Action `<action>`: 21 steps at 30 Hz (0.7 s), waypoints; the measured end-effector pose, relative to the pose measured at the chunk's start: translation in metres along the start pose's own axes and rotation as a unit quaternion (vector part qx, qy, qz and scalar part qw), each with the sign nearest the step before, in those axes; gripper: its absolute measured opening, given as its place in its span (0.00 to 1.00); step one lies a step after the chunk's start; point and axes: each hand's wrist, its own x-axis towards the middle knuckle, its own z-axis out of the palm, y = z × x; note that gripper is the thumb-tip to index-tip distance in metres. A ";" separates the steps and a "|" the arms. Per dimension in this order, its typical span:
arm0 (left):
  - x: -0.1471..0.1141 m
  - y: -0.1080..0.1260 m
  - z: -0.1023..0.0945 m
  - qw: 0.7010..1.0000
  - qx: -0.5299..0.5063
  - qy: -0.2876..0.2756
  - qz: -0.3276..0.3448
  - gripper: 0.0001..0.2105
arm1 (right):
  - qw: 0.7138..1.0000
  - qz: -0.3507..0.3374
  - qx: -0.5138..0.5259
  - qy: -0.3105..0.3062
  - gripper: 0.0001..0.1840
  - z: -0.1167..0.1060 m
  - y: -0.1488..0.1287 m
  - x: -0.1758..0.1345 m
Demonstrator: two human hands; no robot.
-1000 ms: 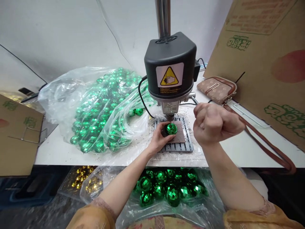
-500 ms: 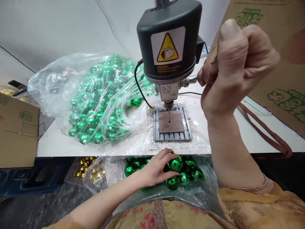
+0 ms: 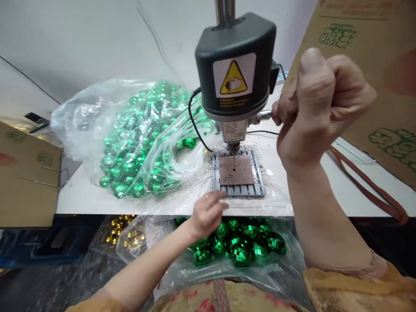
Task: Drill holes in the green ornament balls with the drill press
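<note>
Below the worktop [image 3: 82, 201], green balls [image 3: 241, 252] sit in a clear bag [image 3: 273, 269], likely for easy reach. Near them, my left hand [image 3: 207, 215] is half curled (I can't tell if it holds anything); my right hand [image 3: 320, 102] wraps the lever [image 3: 264, 115], maybe to move the drill [image 3: 236, 71].

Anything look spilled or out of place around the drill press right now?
Yes: dark specks litter the brown board, the slotted metal plate and the white table nearby, looking like loose debris. Nothing there looks clearly damaged.
</note>
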 end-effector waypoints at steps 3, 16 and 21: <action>0.049 -0.053 -0.031 0.982 0.073 0.117 -0.127 0.13 | 1.000 0.014 -0.007 0.023 0.23 -0.002 0.000 -0.002; 0.131 -0.187 -0.042 0.926 0.132 0.000 -0.353 0.15 | 1.000 -0.002 -0.008 0.018 0.24 -0.002 0.002 -0.002; 0.113 -0.148 -0.060 0.918 -0.096 0.088 -0.374 0.17 | 1.000 0.007 -0.010 0.028 0.24 -0.001 0.000 -0.003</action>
